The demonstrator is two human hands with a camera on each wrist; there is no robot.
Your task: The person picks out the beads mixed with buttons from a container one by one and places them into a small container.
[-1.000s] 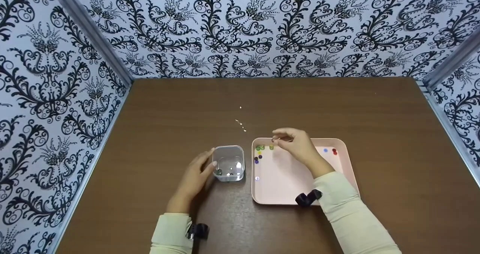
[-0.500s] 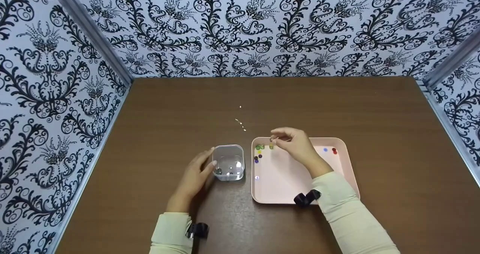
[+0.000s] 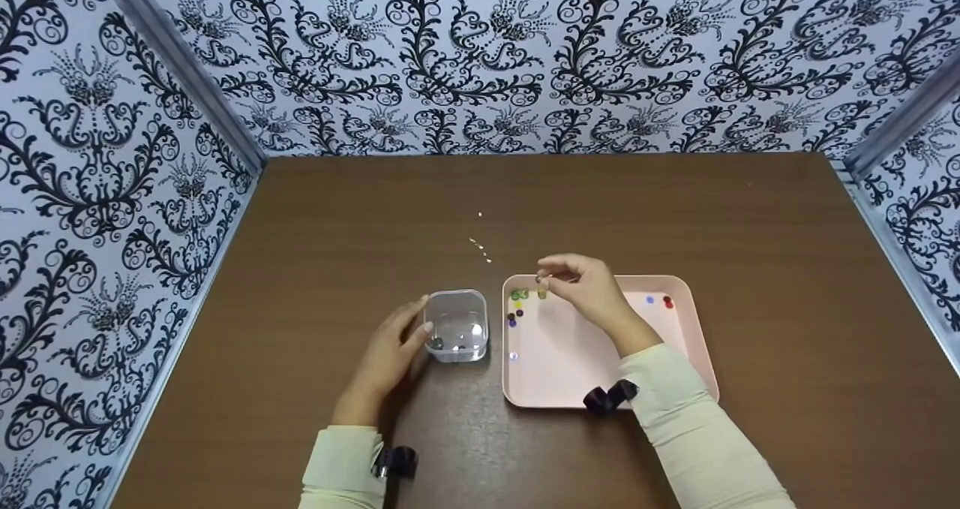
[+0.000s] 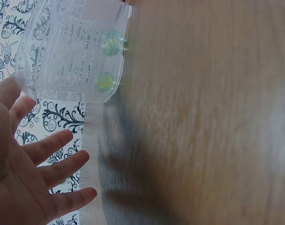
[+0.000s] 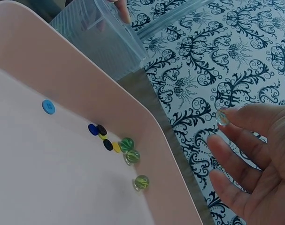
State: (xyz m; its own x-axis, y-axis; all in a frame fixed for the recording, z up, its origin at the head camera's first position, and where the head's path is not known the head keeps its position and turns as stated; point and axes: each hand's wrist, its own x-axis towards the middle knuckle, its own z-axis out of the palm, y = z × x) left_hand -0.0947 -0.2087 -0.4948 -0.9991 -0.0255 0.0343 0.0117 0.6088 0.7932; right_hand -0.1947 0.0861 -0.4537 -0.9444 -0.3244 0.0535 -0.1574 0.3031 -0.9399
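Note:
In the head view, my left hand (image 3: pixel 390 347) touches the left side of a clear square plastic container (image 3: pixel 456 326), its other fingers spread in the left wrist view. Greenish marbles (image 4: pixel 111 46) show through the container's wall. My right hand (image 3: pixel 590 287) pinches a clear glass marble (image 5: pixel 222 117) between thumb and forefinger, above the far rim of a pink tray (image 3: pixel 570 374). Inside the tray, green marbles (image 5: pixel 132 156) lie along the far wall. Dark buttons (image 5: pixel 93 129), yellow ones and a light blue button (image 5: pixel 48 107) lie near the left side.
Red buttons (image 3: pixel 669 303) and a blue one (image 3: pixel 650 299) lie in the tray's far right corner. Small white marks (image 3: pixel 480 246) show on the brown table (image 3: pixel 360 209) behind the container. Patterned walls (image 3: pixel 480 58) enclose the table at the back and sides.
My right hand, with the marble in its fingertips, has drifted slightly left along the tray's far rim. The left hand and container stay where they were.

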